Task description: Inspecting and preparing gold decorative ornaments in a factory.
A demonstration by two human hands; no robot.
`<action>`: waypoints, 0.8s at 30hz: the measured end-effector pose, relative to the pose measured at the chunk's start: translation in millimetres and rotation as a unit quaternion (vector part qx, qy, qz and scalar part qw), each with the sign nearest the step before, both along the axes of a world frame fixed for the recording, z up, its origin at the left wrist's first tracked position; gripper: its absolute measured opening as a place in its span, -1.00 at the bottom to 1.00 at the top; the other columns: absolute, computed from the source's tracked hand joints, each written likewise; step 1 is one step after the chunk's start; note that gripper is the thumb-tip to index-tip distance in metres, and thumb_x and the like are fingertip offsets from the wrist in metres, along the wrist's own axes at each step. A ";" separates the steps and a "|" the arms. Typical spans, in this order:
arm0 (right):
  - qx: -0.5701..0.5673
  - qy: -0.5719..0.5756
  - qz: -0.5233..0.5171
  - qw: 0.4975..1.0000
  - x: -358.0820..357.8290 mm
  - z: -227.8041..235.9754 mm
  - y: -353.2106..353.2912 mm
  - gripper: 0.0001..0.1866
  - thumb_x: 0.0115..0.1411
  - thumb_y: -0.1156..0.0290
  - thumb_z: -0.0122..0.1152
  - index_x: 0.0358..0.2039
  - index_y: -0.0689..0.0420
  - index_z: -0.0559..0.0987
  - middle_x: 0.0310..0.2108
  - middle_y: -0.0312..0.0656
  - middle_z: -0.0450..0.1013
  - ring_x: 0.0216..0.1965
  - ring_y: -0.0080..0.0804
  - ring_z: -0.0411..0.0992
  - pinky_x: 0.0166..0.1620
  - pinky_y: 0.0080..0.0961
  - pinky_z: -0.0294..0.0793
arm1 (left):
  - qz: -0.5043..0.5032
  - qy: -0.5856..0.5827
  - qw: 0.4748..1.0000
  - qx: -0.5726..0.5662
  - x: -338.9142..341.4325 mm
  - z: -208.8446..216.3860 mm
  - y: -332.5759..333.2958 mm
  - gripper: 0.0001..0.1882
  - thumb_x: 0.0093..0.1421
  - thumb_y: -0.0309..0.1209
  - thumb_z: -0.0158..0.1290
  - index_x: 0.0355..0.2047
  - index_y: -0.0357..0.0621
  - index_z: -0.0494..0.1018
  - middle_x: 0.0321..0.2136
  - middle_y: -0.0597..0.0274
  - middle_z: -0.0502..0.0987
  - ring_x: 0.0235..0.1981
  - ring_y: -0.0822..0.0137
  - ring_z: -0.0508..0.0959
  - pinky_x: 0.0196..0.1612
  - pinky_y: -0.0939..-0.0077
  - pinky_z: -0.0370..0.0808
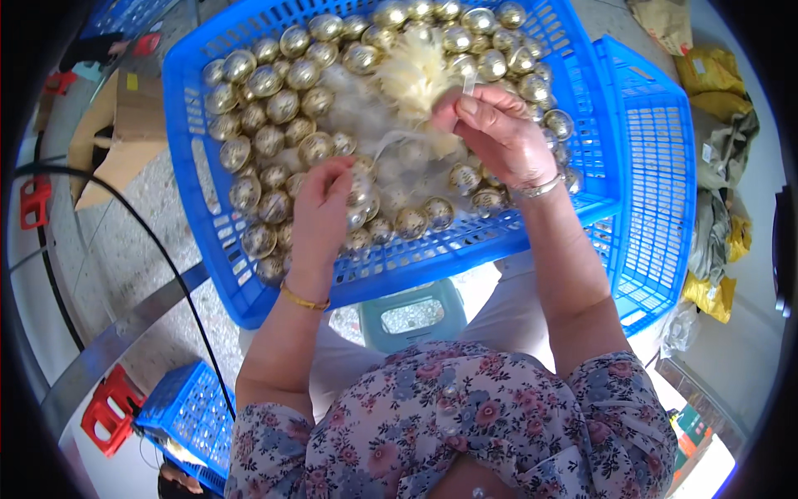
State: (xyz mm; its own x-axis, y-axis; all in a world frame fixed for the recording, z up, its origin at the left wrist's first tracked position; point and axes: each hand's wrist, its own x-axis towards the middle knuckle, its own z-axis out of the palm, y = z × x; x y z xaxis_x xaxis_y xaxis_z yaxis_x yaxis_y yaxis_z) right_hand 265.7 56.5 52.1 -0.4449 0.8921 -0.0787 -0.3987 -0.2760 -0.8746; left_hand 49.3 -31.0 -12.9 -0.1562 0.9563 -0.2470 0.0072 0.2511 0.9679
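Observation:
My right hand (pixel 499 133) is over the right half of a large blue basket (pixel 184 150), thumb and fingertips pinched together. They close on a fluffy cream feather tuft (pixel 411 76), and a narrow clear strip (pixel 470 83) sticks up at the fingertips. My left hand (pixel 320 208) is lower and to the left, its fingers curled against a pale see-through ball (pixel 359 195); its grip is partly hidden. Shiny gold patterned balls (pixel 283 106) fill the basket around both hands. Whitish fluff (pixel 357 91) lies among them in the middle.
Another blue basket (pixel 657 200) stands at the right, partly under the first. A cardboard box (pixel 125 125) is at the left, near a black cable (pixel 150 233). A pale green stool (pixel 399 333), a red stool (pixel 112 412) and yellow and grey bags (pixel 711 71) are around.

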 end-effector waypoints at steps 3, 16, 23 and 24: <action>0.048 -0.152 0.110 0.981 -12.1 8.8 -7.4 -0.87 0.13 0.49 0.05 -0.41 0.24 0.55 -0.51 -0.23 0.47 -0.47 -0.57 0.39 -0.33 -0.60 0.38 | -0.012 -0.036 0.995 0.088 4.9 13.4 3.7 -0.96 0.14 -0.55 -0.07 -0.38 -0.18 0.35 -0.19 0.23 0.39 -0.22 0.46 0.37 -0.16 0.62 0.33; 0.112 -0.321 0.185 0.922 -42.7 -15.6 -27.3 -0.89 0.06 0.50 0.13 -0.43 0.26 0.54 -0.55 -0.30 0.44 -0.50 -0.67 0.38 -0.41 -0.70 0.37 | -0.039 -0.157 0.984 0.076 8.5 34.6 0.9 -0.96 0.18 -0.49 -0.09 -0.38 -0.19 0.33 -0.21 0.19 0.46 -0.22 0.49 0.38 -0.09 0.57 0.29; 0.153 -0.345 0.208 0.902 -44.5 -13.5 -27.7 -0.90 0.04 0.50 0.13 -0.44 0.25 0.55 -0.53 -0.25 0.45 -0.48 -0.60 0.40 -0.38 -0.66 0.39 | -0.035 -0.162 0.983 0.078 10.1 34.0 -0.8 -0.93 0.19 -0.48 -0.10 -0.38 -0.22 0.34 -0.28 0.18 0.49 -0.27 0.50 0.40 -0.13 0.60 0.31; 0.153 -0.345 0.207 0.903 -44.8 -13.9 -27.6 -0.90 0.04 0.50 0.13 -0.44 0.25 0.55 -0.53 -0.25 0.45 -0.48 -0.60 0.40 -0.38 -0.66 0.39 | -0.028 -0.164 0.983 0.082 10.4 33.0 -0.9 -0.93 0.19 -0.49 -0.10 -0.38 -0.22 0.34 -0.31 0.20 0.49 -0.28 0.50 0.41 -0.15 0.61 0.32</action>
